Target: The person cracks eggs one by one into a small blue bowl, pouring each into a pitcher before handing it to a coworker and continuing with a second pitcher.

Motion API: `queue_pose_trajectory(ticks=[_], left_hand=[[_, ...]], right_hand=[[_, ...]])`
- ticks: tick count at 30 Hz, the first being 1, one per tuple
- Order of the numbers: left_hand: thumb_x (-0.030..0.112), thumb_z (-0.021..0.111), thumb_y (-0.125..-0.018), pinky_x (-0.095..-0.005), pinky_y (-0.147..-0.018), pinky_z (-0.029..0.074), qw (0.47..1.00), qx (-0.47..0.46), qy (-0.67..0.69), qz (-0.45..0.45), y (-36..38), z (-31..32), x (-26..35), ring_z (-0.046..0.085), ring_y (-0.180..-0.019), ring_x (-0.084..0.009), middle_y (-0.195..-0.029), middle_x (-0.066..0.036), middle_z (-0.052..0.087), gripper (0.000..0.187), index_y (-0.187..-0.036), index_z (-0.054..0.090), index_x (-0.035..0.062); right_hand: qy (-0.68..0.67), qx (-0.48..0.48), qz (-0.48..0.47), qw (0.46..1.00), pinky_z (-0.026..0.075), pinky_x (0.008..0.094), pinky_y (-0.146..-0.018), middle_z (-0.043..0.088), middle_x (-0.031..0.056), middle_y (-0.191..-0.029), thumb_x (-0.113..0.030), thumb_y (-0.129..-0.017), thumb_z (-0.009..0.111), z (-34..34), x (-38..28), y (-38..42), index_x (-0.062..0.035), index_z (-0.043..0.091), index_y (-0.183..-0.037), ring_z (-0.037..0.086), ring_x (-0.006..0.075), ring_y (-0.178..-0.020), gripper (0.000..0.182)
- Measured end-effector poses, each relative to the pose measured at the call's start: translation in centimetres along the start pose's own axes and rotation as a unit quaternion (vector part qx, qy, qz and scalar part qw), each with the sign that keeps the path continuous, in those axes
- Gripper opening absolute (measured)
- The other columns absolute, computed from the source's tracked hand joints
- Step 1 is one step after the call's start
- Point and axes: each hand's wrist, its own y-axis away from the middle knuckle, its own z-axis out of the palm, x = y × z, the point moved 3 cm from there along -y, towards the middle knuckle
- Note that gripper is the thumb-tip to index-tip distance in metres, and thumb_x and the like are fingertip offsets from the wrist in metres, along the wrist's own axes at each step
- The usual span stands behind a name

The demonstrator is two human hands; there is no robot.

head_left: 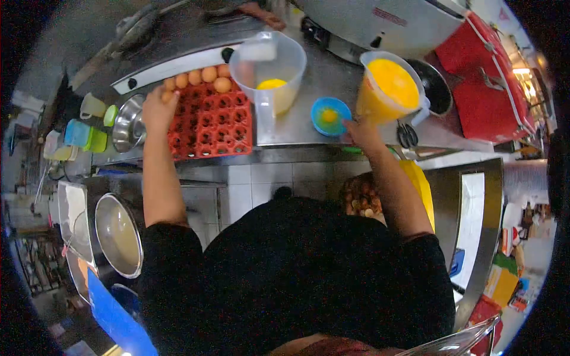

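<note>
My left hand [159, 108] is at the left end of a red egg tray [209, 121], its fingers closed round a brown egg [168, 96]. More brown eggs [209, 74] sit along the tray's far edge. My right hand [361, 132] is at the right rim of a small blue bowl [321, 123] that holds a cracked egg with its yolk; its fingertips are blurred. Behind the tray and bowl stands a clear pitcher [291, 65] with some yellow yolk low inside. To the right is a second pitcher [371, 107], nearly full of yellow egg liquid.
Black scissors [407, 135] lie near the counter's front edge, by a black pan [439, 89] and a red bag [475, 77]. At left are a steel bowl [126, 124] and green and blue containers [89, 136]. A large steel bowl [119, 234] stands lower left.
</note>
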Motion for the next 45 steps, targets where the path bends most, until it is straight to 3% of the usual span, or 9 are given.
queue_pose_trajectory(ticks=[3, 5, 17, 20, 29, 31, 34, 43, 45], left_hand=[[0.045, 0.062, -0.07, -0.0422, -0.082, 0.041, 0.99, -0.092, -0.054, -0.093, -0.3, -0.2, -2.1, 0.053, -0.098, -0.0294, -0.103, -0.014, 0.057, 0.051, -0.11, 0.055, 0.0142], [0.045, 0.062, -0.069, -0.0448, -0.083, 0.04, 0.981, -0.119, -0.078, -0.131, -0.6, 1.0, -4.2, 0.052, -0.101, -0.0288, -0.105, -0.012, 0.056, 0.052, -0.111, 0.055, 0.0156], [0.05, 0.064, -0.063, -0.0475, -0.086, 0.038, 0.983, -0.115, -0.067, -0.124, -2.7, 4.3, -4.8, 0.05, -0.105, -0.0286, -0.109, -0.009, 0.055, 0.06, -0.112, 0.054, 0.0169], [0.052, 0.064, -0.061, -0.0496, -0.088, 0.036, 0.956, -0.228, -0.063, -0.172, -3.4, 5.6, -6.3, 0.05, -0.106, -0.0279, -0.113, -0.009, 0.054, 0.066, -0.114, 0.052, 0.0146], [0.052, 0.063, -0.064, -0.0516, -0.088, 0.033, 0.946, -0.255, -0.06, -0.19, -3.9, 6.6, -7.1, 0.051, -0.107, -0.0264, -0.116, -0.009, 0.054, 0.064, -0.114, 0.052, 0.0126], [0.049, 0.063, -0.066, -0.0503, -0.087, 0.034, 0.954, -0.214, -0.071, -0.197, -3.5, 5.2, -6.0, 0.052, -0.105, -0.0264, -0.113, -0.009, 0.056, 0.06, -0.112, 0.053, 0.012], [0.046, 0.063, -0.066, -0.0478, -0.085, 0.036, 0.951, -0.213, -0.072, -0.212, -3.7, 4.7, -5.5, 0.053, -0.103, -0.0267, -0.108, -0.01, 0.058, 0.054, -0.108, 0.055, 0.0115], [0.044, 0.061, -0.067, -0.0432, -0.082, 0.039, 0.961, -0.181, -0.055, -0.201, -3.7, 5.1, -6.4, 0.057, -0.096, -0.0273, -0.1, -0.012, 0.061, 0.047, -0.099, 0.06, 0.01], [0.044, 0.061, -0.067, -0.0421, -0.082, 0.04, 0.962, -0.167, -0.05, -0.208, -3.4, 5.1, -6.7, 0.057, -0.095, -0.0271, -0.099, -0.012, 0.061, 0.047, -0.099, 0.059, 0.0101]], right_hand=[[0.099, -0.045, 0.027, 0.994, 0.047, 0.0392, -0.05, 0.058, 0.0128, -0.059, -0.018, -0.076, 0.053, 0.7, 2.4, -1.8, 0.0023, 0.057, -0.076, 0.057, 0.0252, -0.051, 0.021], [0.144, -0.026, 0.035, 0.989, 0.046, 0.0361, -0.048, 0.057, 0.0117, -0.057, -0.014, -0.074, 0.054, 0.2, 1.5, -1.8, 0.0024, 0.058, -0.073, 0.057, 0.0221, -0.051, 0.017], [0.06, -0.046, 0.036, 0.996, 0.038, 0.0241, -0.038, 0.053, 0.0042, -0.054, -0.013, -0.077, 0.05, -4.0, -9.1, 2.6, -0.001, 0.058, -0.072, 0.047, 0.0111, -0.04, 0.015], [0.024, -0.049, 0.054, 0.997, 0.036, 0.024, -0.037, 0.05, 0.0024, -0.052, -0.012, -0.077, 0.048, -5.7, -13.0, 2.8, -0.0023, 0.058, -0.07, 0.045, 0.0109, -0.039, 0.016], [0.233, -0.035, -0.113, 0.965, 0.038, 0.0266, -0.041, 0.052, 0.0049, -0.054, -0.018, -0.074, 0.048, -7.1, -23.2, -1.1, 0.0011, 0.057, -0.068, 0.049, 0.0123, -0.043, 0.022], [0.257, -0.003, -0.1, 0.961, 0.048, 0.0383, -0.063, 0.061, 0.0191, -0.067, -0.02, -0.071, 0.05, -6.1, -25.3, -1.5, 0.0015, 0.061, -0.077, 0.061, 0.0283, -0.06, 0.025], [0.396, 0.07, -0.198, 0.894, 0.047, 0.0419, -0.07, 0.061, 0.022, -0.077, -0.021, -0.071, 0.051, -4.4, -26.7, -3.3, 0.0004, 0.062, -0.076, 0.061, 0.0337, -0.071, 0.024], [0.477, 0.112, -0.301, 0.818, 0.048, 0.0406, -0.064, 0.061, 0.0158, -0.08, -0.02, -0.075, 0.053, 1.3, -29.5, -1.7, -0.0073, 0.049, -0.114, 0.06, 0.0316, -0.073, 0.042], [0.521, 0.136, -0.378, 0.753, 0.048, 0.0388, -0.058, 0.059, 0.0109, -0.072, -0.019, -0.074, 0.054, 2.2, -28.9, -1.8, -0.0091, 0.045, -0.119, 0.059, 0.0277, -0.065, 0.046]])
